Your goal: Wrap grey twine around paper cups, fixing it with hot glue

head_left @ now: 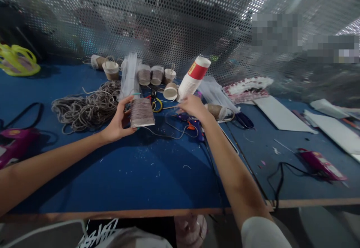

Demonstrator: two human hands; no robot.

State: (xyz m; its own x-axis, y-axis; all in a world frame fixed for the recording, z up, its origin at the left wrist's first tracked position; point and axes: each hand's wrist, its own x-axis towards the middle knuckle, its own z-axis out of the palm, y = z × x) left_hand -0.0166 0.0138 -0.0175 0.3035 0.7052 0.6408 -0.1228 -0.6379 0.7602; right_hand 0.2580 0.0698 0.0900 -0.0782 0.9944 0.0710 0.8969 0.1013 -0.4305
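Note:
My left hand (118, 122) grips a paper cup wound with grey cord (142, 113), lying on its side with its white rim towards me. A loose grey cord (168, 137) trails from it across the blue table and loops to the right. My right hand (192, 105) has its fingers drawn together at the foot of a leaning stack of white paper cups (189, 85). A thin strand meets its fingertips; what they hold is too small to make out. Beneath this hand lies a dark blue glue gun (194, 123) with an orange trigger. Yellow-handled scissors (157, 105) lie between the hands.
A heap of grey cord (87, 107) lies to the left, beside clear plastic sleeves (129, 75). Several small cord-wrapped cups (144, 75) stand behind. Magenta glue guns (322, 164) lie at both sides. White boards (284, 114) rest at right. A perforated metal screen (174, 27) closes the back.

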